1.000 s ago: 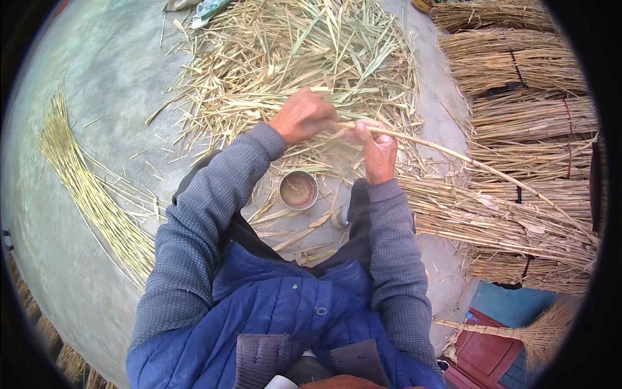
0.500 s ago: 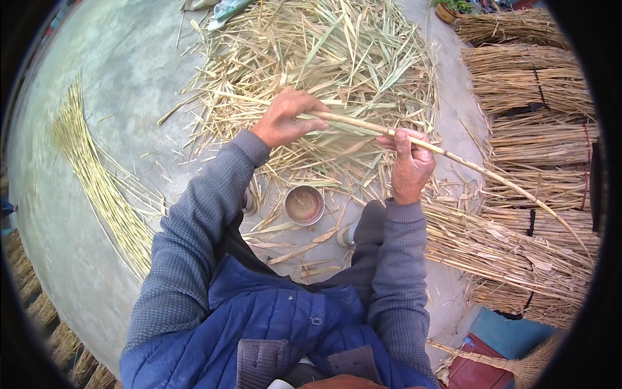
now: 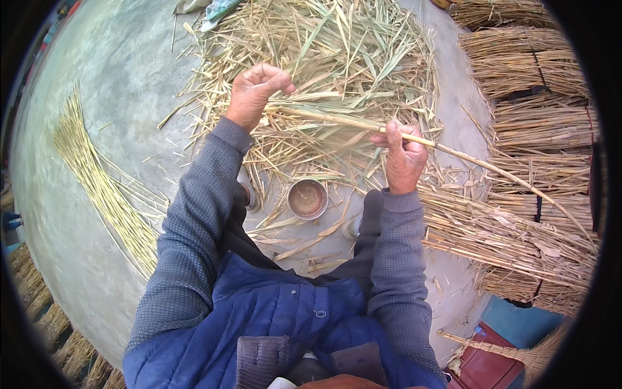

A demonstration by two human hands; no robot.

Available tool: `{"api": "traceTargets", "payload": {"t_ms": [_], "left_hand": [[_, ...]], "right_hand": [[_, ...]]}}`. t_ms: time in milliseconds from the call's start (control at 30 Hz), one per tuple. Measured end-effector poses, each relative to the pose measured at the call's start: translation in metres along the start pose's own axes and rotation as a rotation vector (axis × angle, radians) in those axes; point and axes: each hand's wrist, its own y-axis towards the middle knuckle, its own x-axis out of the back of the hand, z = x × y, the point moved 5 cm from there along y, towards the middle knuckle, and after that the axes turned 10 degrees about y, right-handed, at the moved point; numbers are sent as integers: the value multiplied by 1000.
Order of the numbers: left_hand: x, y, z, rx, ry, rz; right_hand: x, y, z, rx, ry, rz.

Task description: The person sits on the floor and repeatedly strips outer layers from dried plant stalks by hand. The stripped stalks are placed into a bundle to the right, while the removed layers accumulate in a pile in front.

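Note:
A long, thin reed stalk (image 3: 499,172) slants across in front of me, its far right end bending down over the stalks there. My right hand (image 3: 403,155) grips it between thumb and fingers. To the left, my left hand (image 3: 259,91) is raised off the stalk near its left end, thumb and fingers pinched together; what they hold, if anything, I cannot make out. Beneath both hands spreads a heap of dry and greenish leaf strips (image 3: 369,65).
Between my feet stands a round bowl (image 3: 307,216). Cleaned pale stalks (image 3: 107,185) lie on the concrete floor (image 3: 129,84) at left. Loose leafy stalks (image 3: 479,233) lie at right, by tied bundles (image 3: 538,123). A broom (image 3: 538,356) rests near a red object (image 3: 483,369) at lower right.
My left hand has come away from the stalk, moving left and up, and its fingers have closed. My right hand keeps its grip, shifted slightly left.

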Motion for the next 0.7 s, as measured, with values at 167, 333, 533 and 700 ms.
{"api": "traceTargets", "payload": {"t_ms": [167, 333, 533, 700], "left_hand": [[-4, 5, 7, -123, 380, 227], [-44, -14, 15, -407, 747, 397], [-43, -13, 33, 56, 355, 357], [-39, -10, 39, 33, 325, 349]], "right_hand": [[0, -4, -7, -20, 41, -14], [-2, 1, -6, -32, 26, -41], [-3, 2, -4, -59, 5, -52], [-4, 2, -6, -23, 5, -24]]}}
